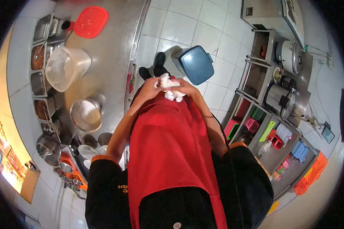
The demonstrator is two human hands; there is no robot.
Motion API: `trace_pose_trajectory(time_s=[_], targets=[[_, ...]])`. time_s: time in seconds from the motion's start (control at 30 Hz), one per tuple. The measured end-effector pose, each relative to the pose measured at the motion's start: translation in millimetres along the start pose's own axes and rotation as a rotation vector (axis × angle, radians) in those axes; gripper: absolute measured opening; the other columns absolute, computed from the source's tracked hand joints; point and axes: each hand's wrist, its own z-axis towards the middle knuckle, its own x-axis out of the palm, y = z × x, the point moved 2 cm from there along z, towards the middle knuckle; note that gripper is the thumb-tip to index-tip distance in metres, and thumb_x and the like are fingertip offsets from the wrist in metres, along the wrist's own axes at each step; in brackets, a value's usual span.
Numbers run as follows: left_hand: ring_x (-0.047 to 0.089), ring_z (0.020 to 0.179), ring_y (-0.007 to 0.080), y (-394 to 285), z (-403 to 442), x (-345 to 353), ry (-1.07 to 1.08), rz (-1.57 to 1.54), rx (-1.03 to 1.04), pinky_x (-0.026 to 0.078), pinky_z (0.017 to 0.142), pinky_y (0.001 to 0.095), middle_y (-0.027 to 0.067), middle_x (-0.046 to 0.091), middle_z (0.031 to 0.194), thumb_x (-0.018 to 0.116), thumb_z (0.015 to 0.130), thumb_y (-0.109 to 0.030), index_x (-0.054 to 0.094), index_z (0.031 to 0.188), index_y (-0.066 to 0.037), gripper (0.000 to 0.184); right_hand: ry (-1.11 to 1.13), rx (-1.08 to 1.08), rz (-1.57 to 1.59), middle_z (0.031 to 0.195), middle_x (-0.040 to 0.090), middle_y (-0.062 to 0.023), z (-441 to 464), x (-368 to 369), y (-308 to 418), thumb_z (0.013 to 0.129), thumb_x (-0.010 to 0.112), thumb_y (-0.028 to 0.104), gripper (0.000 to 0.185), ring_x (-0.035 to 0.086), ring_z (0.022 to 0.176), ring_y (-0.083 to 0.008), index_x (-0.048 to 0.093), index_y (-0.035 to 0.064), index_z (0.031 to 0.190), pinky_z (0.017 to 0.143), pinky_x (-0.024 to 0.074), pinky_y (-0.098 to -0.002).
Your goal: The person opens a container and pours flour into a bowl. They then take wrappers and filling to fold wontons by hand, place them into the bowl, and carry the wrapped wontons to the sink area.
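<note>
In front of the red apron (172, 149), both hands are brought close together around crumpled white tissue (167, 81). My left hand (152, 87) is closed on it from the left side. My right hand (185, 87) grips it from the right, fingers curled inward. Part of the tissue sticks out above the fingers and another wad hangs below them. The fingertips are partly hidden by the tissue.
On the floor just ahead stands a lidded dark blue bin (197, 65). A steel counter (114, 49) on the left holds a plastic tub (70, 65), a metal bowl (86, 115) and a red lid (91, 21). Large cookers (281, 100) and shelves line the right.
</note>
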Motion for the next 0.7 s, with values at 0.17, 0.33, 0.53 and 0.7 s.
trace_pose_trajectory(time_s=[0.17, 0.33, 0.53, 0.7], targets=[[0.066, 0.072, 0.0334, -0.2, -10.5, 18.4, 0.004, 0.0, 0.079, 0.049, 0.065, 0.0388, 0.0192, 0.065, 0.077, 0.08, 0.074, -0.021, 0.064, 0.084, 0.001, 0.029, 0.015, 0.063, 0.048, 0.1, 0.069, -0.0054, -21.7, -0.4, -12.7, 0.081, 0.078, 0.026, 0.041, 0.064, 0.089, -0.0142, 0.067, 0.0023, 0.113, 0.079, 0.0508, -0.0286], [0.067, 0.079, 0.021, 20.0, 2.5, 0.9, 0.029, -0.113, 0.016, 0.05, 0.076, 0.0316, 0.0108, 0.07, 0.085, 0.075, 0.081, -0.015, 0.066, 0.095, -0.002, 0.021, -0.263, 0.17, 0.173, 0.099, 0.07, -0.0068, -59.9, -24.7, -43.1, 0.081, 0.077, 0.024, 0.042, 0.065, 0.086, -0.0147, 0.066, 0.0007, 0.114, 0.076, 0.0524, -0.0294], [0.067, 0.081, 0.0247, 46.3, 25.2, -28.7, 0.001, 0.178, -0.003, 0.052, 0.074, 0.0359, 0.0108, 0.07, 0.085, 0.075, 0.08, -0.019, 0.068, 0.087, -0.005, 0.017, -0.722, 0.291, 0.384, 0.097, 0.069, -0.0095, -106.9, -68.4, -184.5, 0.08, 0.077, 0.023, 0.043, 0.066, 0.082, -0.017, 0.066, -0.0035, 0.112, 0.069, 0.0526, -0.0304], [0.067, 0.082, 0.0249, 47.8, 27.4, -52.8, 0.005, 0.305, -0.046, 0.052, 0.074, 0.0361, 0.0115, 0.07, 0.087, 0.073, 0.08, -0.017, 0.068, 0.09, -0.007, 0.015, -1.012, 0.472, 0.507, 0.096, 0.069, -0.0124, -93.1, -71.2, -283.2, 0.07, 0.079, 0.023, 0.049, 0.066, 0.076, -0.0219, 0.067, -0.0046, 0.109, 0.067, 0.0522, -0.0348]])
